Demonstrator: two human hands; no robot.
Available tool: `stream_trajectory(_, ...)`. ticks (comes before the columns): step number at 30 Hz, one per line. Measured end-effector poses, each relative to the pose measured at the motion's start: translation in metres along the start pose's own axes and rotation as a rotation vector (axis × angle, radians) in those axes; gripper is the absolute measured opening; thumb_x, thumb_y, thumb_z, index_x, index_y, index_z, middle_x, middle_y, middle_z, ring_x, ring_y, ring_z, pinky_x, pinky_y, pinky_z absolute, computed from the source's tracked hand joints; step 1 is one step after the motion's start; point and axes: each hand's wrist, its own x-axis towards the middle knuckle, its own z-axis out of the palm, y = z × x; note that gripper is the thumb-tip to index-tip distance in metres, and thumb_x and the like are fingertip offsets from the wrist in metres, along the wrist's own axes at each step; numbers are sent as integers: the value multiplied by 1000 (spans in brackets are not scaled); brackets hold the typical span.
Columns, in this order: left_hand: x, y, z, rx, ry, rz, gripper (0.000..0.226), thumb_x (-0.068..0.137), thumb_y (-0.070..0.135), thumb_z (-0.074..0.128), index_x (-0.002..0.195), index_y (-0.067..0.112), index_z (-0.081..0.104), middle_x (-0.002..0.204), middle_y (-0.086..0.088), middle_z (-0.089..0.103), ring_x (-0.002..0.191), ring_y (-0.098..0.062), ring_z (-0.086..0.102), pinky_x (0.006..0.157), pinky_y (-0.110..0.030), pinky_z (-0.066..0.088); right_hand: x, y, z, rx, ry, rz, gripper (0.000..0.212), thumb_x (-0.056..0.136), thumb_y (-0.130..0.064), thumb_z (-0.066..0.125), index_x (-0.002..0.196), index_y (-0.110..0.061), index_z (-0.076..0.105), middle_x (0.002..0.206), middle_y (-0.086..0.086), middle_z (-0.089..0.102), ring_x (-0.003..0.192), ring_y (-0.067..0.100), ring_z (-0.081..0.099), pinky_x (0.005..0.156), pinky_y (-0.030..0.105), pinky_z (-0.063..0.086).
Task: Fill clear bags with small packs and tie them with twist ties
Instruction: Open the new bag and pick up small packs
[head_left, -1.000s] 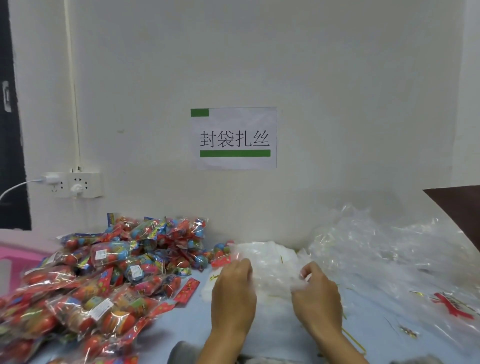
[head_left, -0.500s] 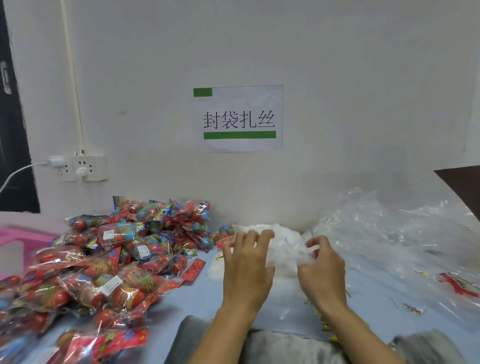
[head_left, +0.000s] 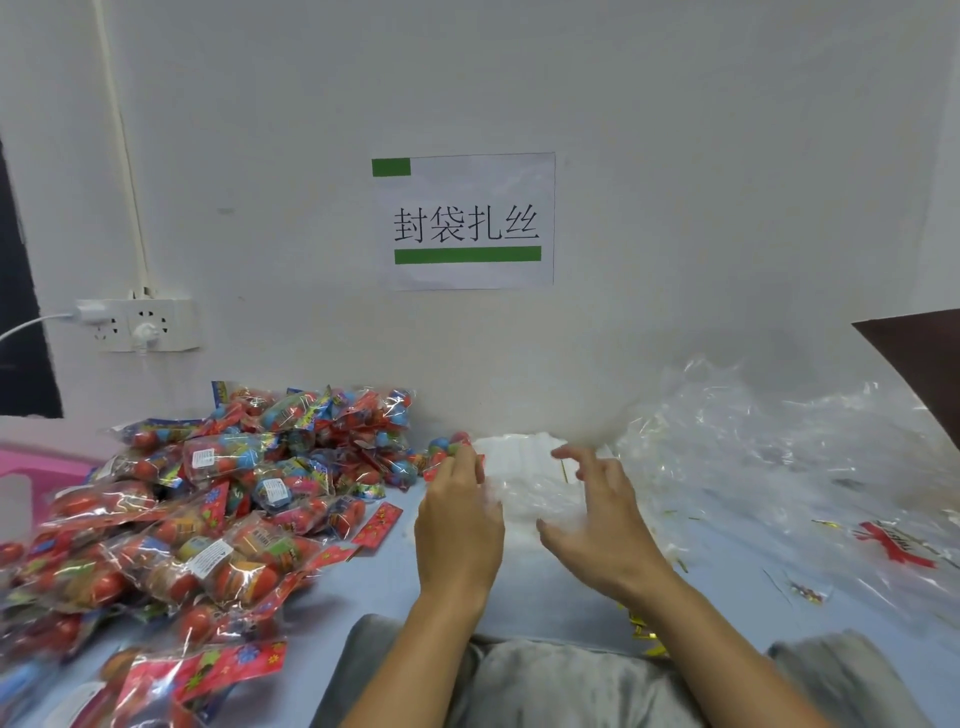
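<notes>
Clearly our left hand (head_left: 460, 512) pinches the bag stack (head_left: 524, 467); our right hand (head_left: 597, 519), beside it, hangs loose-fingered. Slippery film could lift several bags together.

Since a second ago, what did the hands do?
The right hand let go: its pinch on the clear bags opened and the fingers now spread loosely above them. The left hand closed its fingers and now lies at the stack's left edge; whether it grips is unclear. The camera tipped a little. The pile of packs, the loose plastic and the sign stayed put.
</notes>
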Motion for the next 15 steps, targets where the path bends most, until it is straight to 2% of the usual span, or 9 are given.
stream_trajectory(2, 0, -1, 2, -133, -53, -63, 28, 84, 0, 66, 89, 21, 48, 80, 6, 51, 74, -16, 53, 58, -13, 39, 2, 4, -2, -25, -48, 14, 47, 78, -11, 62, 108, -45, 48, 106, -9, 48, 97, 14, 50, 80, 29, 44)
stream_trajectory(4, 0, -3, 5, -283, -139, -79, 40, 77, 1, 73, 84, 27, 43, 81, 5, 55, 74, -12, 54, 60, -11, 43, 4, 7, -5, 36, 33, 106, 40, 78, 2, 51, 97, -32, 57, 95, -2, 57, 79, 21, 54, 66, 31, 43)
stream_trajectory(5, 0, -4, 6, -346, -193, -79, 42, 76, 6, 78, 89, 28, 45, 87, 6, 58, 81, -11, 57, 64, -11, 45, 6, 9, -8, 61, 99, 161, 37, 79, 5, 48, 95, -26, 58, 93, 2, 59, 78, 24, 54, 64, 32, 43)
stream_trajectory(8, -2, -3, 7, -412, -367, -67, 61, 72, 29, 87, 116, 32, 44, 116, 13, 54, 110, -3, 52, 80, -9, 41, 12, 14, -21, 108, 346, 343, 27, 82, 4, 50, 98, -17, 54, 103, 11, 59, 90, 32, 55, 74, 38, 46)
stream_trajectory(10, -3, -4, 7, -386, -401, -79, 66, 74, 38, 84, 122, 38, 38, 121, 14, 49, 113, -5, 48, 81, -10, 38, 13, 21, -31, 162, 533, 505, 21, 82, -2, 52, 100, -12, 51, 111, 17, 57, 96, 37, 54, 81, 43, 47)
stream_trajectory(12, -3, -4, 6, -367, -422, -149, 60, 80, 45, 77, 123, 39, 36, 117, 9, 49, 106, -12, 54, 78, -18, 44, 12, 27, -36, 209, 621, 624, 23, 84, -8, 56, 105, -12, 45, 121, 21, 51, 103, 41, 52, 83, 48, 47)
stream_trajectory(15, -4, 0, 6, -444, -566, -359, 54, 88, 48, 67, 125, 32, 31, 109, -5, 59, 72, -17, 69, 59, -29, 55, 9, 24, -30, 245, 506, 628, 37, 87, -15, 64, 112, -18, 37, 133, 19, 38, 111, 42, 49, 86, 49, 47)
